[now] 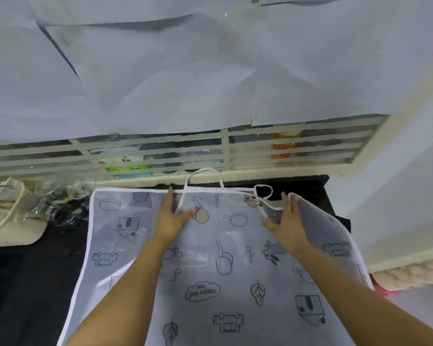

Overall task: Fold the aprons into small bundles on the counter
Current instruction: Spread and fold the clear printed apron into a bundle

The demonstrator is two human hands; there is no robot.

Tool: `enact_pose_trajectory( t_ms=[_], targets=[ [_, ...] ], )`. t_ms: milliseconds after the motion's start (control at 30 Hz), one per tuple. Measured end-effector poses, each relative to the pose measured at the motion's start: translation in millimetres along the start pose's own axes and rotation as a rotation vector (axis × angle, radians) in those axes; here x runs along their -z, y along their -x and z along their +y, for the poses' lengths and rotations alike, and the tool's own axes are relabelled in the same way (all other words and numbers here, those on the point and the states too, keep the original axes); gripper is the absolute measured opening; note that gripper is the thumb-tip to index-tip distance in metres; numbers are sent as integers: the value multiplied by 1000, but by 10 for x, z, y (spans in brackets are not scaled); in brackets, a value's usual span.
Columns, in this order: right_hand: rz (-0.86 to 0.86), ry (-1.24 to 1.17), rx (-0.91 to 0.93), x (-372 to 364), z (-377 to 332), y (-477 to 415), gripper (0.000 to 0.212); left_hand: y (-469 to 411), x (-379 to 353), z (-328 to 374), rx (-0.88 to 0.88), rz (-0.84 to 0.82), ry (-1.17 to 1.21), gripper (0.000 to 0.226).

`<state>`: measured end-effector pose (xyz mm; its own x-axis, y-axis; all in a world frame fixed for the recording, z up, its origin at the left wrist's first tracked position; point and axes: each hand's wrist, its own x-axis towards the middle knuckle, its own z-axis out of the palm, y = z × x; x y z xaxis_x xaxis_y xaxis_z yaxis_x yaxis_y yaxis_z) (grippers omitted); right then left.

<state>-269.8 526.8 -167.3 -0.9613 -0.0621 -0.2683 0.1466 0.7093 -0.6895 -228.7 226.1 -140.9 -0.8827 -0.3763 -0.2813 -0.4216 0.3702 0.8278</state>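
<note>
One see-through apron point(210, 270) with little drawings lies spread on the dark counter point(23, 283), the left hand point(171, 221) flat and open on it by its white loop point(203, 170), the right hand point(284, 223) open with straight fingers touching where its right side curls up, and bags point(15, 206) piled at the left.

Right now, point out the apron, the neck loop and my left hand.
apron point(200, 270): head view, printed middle panel.
neck loop point(205, 169): head view, top of the strap.
left hand point(171, 218): head view, back of the hand.
</note>
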Motion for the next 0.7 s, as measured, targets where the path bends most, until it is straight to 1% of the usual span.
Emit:
enact_pose_trajectory(
  t_ms=[100, 233, 300, 400, 467, 533, 633, 667, 700],
  targets=[
    [-35, 82, 5, -84, 86, -77, 100, 33, -99, -97, -84, -96, -247, 107],
    [38, 59, -16, 33, 197, -239, 98, -10, -152, -87, -96, -162, -451, 111],
    [49, 129, 2, 164, 209, -390, 97, -92, -169, -67, -92, -204, -503, 112],
    [-18, 288, 53, 360, 150, -596, 89, -181, -184, -60, -87, -227, -527, 111],
    [-60, 352, 63, 409, 134, -594, 80, -169, -230, -76, -82, -199, -554, 107],
    [-44, 352, 118, 367, 124, -484, 67, -50, -319, -64, -101, -140, -601, 100],
    [6, 275, 219, 227, 82, -209, 35, 333, -494, -1, -214, -95, -626, 86],
    [3, 243, 214, 189, 65, -58, 26, 530, -554, 15, -263, -112, -614, 84],
    [-4, 210, 191, 165, 47, 113, 21, 750, -618, 14, -317, -138, -613, 84]
  ],
)
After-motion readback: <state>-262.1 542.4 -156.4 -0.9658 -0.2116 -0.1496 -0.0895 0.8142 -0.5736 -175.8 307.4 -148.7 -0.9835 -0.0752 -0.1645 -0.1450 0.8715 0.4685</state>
